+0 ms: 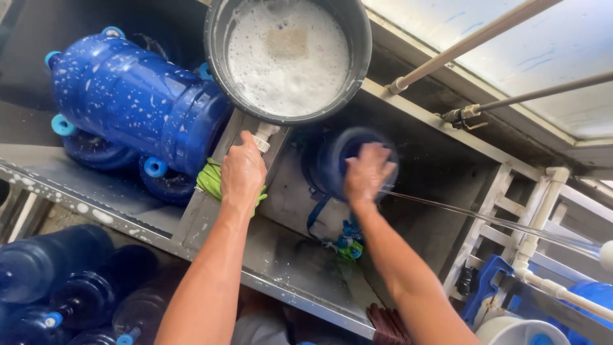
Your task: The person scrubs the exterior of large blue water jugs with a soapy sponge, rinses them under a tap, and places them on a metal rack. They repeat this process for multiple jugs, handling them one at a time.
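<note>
My left hand is closed on a green cloth and rests on the metal divider of a steel wash trough. My right hand lies flat and blurred on the bottom of a large blue water jug that stands in the trough's right part. A thin stream of water shoots in from the right toward the jug.
A grey basin of foamy soapy water sits above the trough. A soap-flecked blue jug lies on blue rollers at the left. Several dark blue jugs lie below left. White pipes and a blue crate stand at the right.
</note>
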